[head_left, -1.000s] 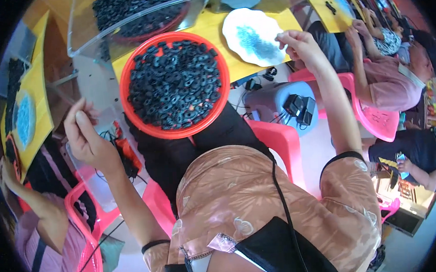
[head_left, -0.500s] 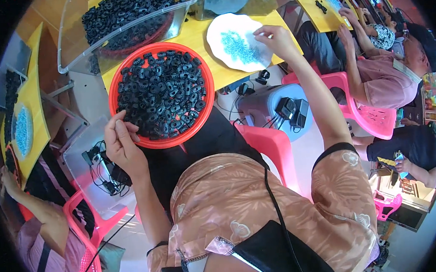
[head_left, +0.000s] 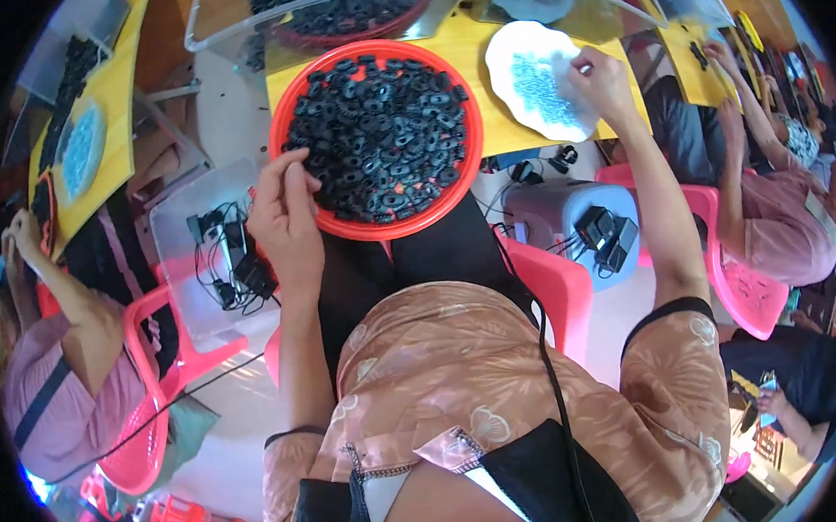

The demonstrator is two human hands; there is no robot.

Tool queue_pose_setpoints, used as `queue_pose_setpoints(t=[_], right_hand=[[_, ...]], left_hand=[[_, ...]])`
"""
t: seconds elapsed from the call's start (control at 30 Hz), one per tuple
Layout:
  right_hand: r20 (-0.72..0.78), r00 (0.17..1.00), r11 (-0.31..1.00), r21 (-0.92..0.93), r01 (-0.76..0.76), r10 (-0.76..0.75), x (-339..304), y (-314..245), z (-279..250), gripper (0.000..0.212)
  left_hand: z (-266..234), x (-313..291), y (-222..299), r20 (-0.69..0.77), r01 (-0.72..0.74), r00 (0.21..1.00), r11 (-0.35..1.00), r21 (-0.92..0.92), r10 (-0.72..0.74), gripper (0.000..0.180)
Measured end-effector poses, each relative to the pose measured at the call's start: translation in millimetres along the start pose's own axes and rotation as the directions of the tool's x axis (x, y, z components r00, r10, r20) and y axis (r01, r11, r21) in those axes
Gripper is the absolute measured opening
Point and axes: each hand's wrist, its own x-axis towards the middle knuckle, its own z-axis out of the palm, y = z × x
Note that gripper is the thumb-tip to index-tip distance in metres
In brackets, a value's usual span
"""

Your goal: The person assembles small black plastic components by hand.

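A round red basin (head_left: 473,130), heaped with small black plastic parts (head_left: 374,136), rests above my lap against the table edge. At its left rim is my left hand (head_left: 288,211), fingers curled in and thumb near the fingertips; whatever they hold, if anything, is too small to make out. My right hand (head_left: 605,86) reaches over a white scalloped plate (head_left: 502,63) on the yellow table. Its fingertips are pinched together at the right side of a spread of tiny light-blue pieces (head_left: 536,80). What lies in that pinch is hidden.
Clear plastic bins (head_left: 330,29) with more black parts line the table's far side. A grey-blue stool (head_left: 566,206) holding black adapters stands right of my knees. On the left is a clear box (head_left: 179,217) with cables. Co-workers sit on pink chairs (head_left: 147,417) at both sides.
The whole view has shifted, so the basin and plate appear farther right and higher. My right fingers have closed into a tighter pinch lower over the blue pieces. My left hand stays by the basin rim.
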Motion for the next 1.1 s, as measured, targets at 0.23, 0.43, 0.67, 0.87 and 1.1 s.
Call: queue_pose_setpoints(t=[0.23,0.43,0.67,0.87,1.1], right_hand=[[-0.066,0.994,0.985,0.159,-0.072,0.083,-6,-14,-24,0.019],[0.121,0.971,0.873,0.426,-0.236,0.204,-27,-36,-30,0.020],[0.253,0.944,0.663,0.671,-0.330,0.213,-50,-79,-24,0.016],[0.272,0.957,0.503,0.816,-0.286,0.102,-50,-142,-14,0.015],[0.260,0.965,0.265,0.934,-0.240,-0.042,-54,-218,-2,0.022]], left_hand=[[20,49,5,0.152,-0.250,0.967,0.866,0.432,0.203,0.014],[41,89,-16,0.356,-0.489,0.872,0.635,0.598,0.336,0.020],[49,95,-6,0.475,-0.558,0.825,0.571,0.602,0.306,0.015],[43,71,2,0.351,-0.016,0.935,0.994,-0.111,0.054,0.010],[31,31,20,0.482,0.501,0.841,0.691,-0.521,-0.247,0.016]])
